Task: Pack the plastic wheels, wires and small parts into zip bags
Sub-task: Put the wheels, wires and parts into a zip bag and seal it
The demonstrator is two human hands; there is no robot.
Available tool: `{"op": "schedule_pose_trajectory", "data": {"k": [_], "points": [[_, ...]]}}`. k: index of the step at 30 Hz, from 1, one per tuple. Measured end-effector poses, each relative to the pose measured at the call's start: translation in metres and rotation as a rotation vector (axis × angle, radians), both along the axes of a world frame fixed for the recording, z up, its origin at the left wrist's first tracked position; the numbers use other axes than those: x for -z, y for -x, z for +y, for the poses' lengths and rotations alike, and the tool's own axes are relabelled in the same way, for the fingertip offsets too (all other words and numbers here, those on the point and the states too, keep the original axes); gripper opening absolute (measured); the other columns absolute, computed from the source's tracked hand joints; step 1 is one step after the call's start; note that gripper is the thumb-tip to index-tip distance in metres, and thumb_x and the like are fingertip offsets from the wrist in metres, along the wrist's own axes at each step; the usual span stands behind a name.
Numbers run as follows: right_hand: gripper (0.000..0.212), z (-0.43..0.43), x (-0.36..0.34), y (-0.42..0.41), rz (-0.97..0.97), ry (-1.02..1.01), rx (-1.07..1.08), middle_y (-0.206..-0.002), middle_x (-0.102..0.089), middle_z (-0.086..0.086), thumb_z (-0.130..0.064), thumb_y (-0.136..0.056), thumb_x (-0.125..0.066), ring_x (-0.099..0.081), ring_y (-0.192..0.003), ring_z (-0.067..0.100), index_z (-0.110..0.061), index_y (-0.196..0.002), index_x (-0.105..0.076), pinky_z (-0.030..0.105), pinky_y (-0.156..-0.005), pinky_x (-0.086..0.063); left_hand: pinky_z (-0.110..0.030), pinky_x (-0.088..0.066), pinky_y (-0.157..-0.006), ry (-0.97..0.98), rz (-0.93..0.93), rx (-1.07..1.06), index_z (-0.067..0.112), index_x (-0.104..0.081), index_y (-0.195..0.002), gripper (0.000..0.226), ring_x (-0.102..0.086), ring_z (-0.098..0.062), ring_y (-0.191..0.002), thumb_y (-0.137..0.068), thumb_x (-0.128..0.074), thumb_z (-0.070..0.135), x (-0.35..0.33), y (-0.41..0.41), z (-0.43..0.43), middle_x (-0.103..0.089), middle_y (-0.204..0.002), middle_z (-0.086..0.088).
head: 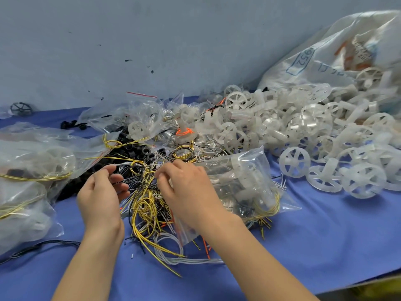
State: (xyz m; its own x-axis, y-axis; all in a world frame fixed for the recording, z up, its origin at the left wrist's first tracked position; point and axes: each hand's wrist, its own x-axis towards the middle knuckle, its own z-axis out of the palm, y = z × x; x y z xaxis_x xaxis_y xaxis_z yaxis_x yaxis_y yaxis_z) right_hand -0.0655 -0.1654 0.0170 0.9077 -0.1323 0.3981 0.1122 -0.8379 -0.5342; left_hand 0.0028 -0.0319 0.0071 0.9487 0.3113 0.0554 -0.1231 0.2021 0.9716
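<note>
A tangle of yellow, black and white wires [145, 205] lies in the middle of the blue table. My left hand [102, 192] hovers over its left side with curled fingers that pinch thin wires. My right hand [186, 192] reaches into the same tangle, fingertips curled on wires, and lies over a clear zip bag [245, 183] that holds white wheels and yellow wire. A heap of translucent white plastic wheels [303, 135] fills the right. Small black ring parts [130, 148] sit just behind the wires.
Filled zip bags [32, 170] are stacked at the left. More bags [141, 114] lie at the back centre. A large white sack [338, 53] spills wheels at the back right. A dark wheel [21, 109] sits far left by the wall. The table's front edge [358, 283] runs at lower right.
</note>
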Motion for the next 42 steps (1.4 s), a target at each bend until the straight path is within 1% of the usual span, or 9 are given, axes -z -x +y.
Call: {"op": "schedule_pose_trajectory", "data": {"k": [6, 10, 15, 23, 29, 34, 36, 38, 42], "points": [[0.027, -0.001, 0.002, 0.004, 0.02, 0.094, -0.034, -0.109, -0.057, -0.003, -0.03, -0.101, -0.041, -0.051, -0.105, 0.022, -0.025, -0.112, -0.065, 0.038, -0.093, -0.036, -0.023, -0.044, -0.052, 0.0, 0.002, 0.008, 0.026, -0.065, -0.082, 0.021, -0.053, -0.005, -0.049, -0.092, -0.047, 0.023, 0.0, 0.001, -0.003, -0.058, -0.063, 0.01], [0.028, -0.007, 0.004, 0.008, 0.047, 0.19, -0.11, -0.124, -0.051, -0.003, -0.017, -0.097, -0.052, -0.043, -0.117, 0.023, -0.035, -0.113, -0.067, 0.04, -0.099, -0.03, -0.023, -0.044, -0.053, 0.003, -0.001, 0.016, 0.026, -0.065, -0.081, 0.021, -0.053, -0.004, -0.05, -0.092, -0.047, 0.023, -0.001, 0.002, -0.005, -0.058, -0.062, 0.011], [0.044, -0.017, 0.003, 0.01, 0.083, 0.311, -0.129, -0.141, -0.044, -0.003, -0.006, -0.083, -0.067, -0.035, -0.131, 0.023, -0.04, -0.111, -0.068, 0.042, -0.109, -0.025, -0.024, -0.045, -0.054, -0.002, -0.001, 0.024, 0.027, -0.066, -0.081, 0.022, -0.054, -0.004, -0.05, -0.092, -0.047, 0.023, 0.0, 0.002, -0.007, -0.059, -0.062, 0.011], [0.039, -0.033, 0.002, 0.019, 0.054, 0.324, -0.064, -0.135, -0.049, 0.002, 0.0, -0.081, -0.058, -0.038, -0.127, 0.027, -0.028, -0.108, -0.063, 0.042, -0.107, -0.024, -0.021, -0.045, -0.05, 0.005, 0.008, 0.041, 0.027, -0.065, -0.081, 0.023, -0.053, -0.004, -0.05, -0.094, -0.047, 0.022, -0.001, 0.003, -0.013, -0.058, -0.066, 0.009], [0.034, -0.052, -0.009, 0.01, 0.066, 0.298, 0.02, -0.12, -0.05, -0.002, -0.001, -0.082, -0.058, -0.043, -0.109, 0.022, -0.032, -0.086, -0.044, 0.037, -0.09, -0.032, -0.019, -0.045, -0.049, -0.066, -0.077, 0.07, 0.025, -0.065, -0.084, 0.023, -0.054, -0.005, -0.052, -0.095, -0.046, 0.022, -0.004, 0.007, -0.03, -0.06, -0.065, 0.01], [0.028, -0.069, -0.012, -0.005, 0.084, 0.156, 0.038, -0.111, -0.054, -0.003, -0.009, -0.093, -0.049, -0.047, -0.103, 0.023, -0.033, -0.078, -0.048, 0.036, -0.085, -0.037, -0.026, -0.046, -0.061, -0.359, -0.255, 0.095, 0.027, -0.065, -0.087, 0.023, -0.055, 0.0, -0.058, -0.096, -0.044, 0.027, -0.019, -0.023, -0.055, -0.065, -0.07, 0.01], [0.03, -0.072, -0.012, -0.009, 0.097, 0.106, 0.039, -0.11, -0.054, -0.003, -0.01, -0.094, -0.048, -0.048, -0.103, 0.023, -0.034, -0.075, -0.05, 0.039, -0.088, -0.041, -0.026, -0.044, -0.06, -0.579, -0.297, 0.118, 0.024, -0.065, -0.095, 0.021, -0.054, 0.0, -0.061, -0.097, -0.044, 0.028, -0.025, -0.053, -0.07, -0.063, -0.076, 0.01], [0.033, -0.072, -0.013, -0.014, 0.118, 0.07, 0.036, -0.109, -0.055, -0.002, -0.012, -0.094, -0.048, -0.049, -0.104, 0.024, -0.036, -0.072, -0.052, 0.041, -0.089, -0.043, -0.026, -0.041, -0.062, -0.818, -0.283, 0.14, 0.018, -0.064, -0.107, 0.024, -0.056, -0.008, -0.074, -0.098, -0.044, 0.027, -0.033, -0.091, -0.083, -0.064, -0.087, 0.007], [0.039, -0.069, -0.019, -0.028, 0.177, 0.024, 0.007, -0.104, -0.053, -0.002, -0.012, -0.092, -0.05, -0.051, -0.103, 0.023, -0.036, -0.063, -0.054, 0.04, -0.086, -0.046, -0.045, -0.047, -0.094, -1.222, -0.17, 0.152, 0.013, -0.064, -0.118, 0.033, -0.056, -0.031, -0.11, -0.096, -0.043, 0.023, -0.038, -0.168, -0.09, -0.064, -0.119, -0.011]]}}
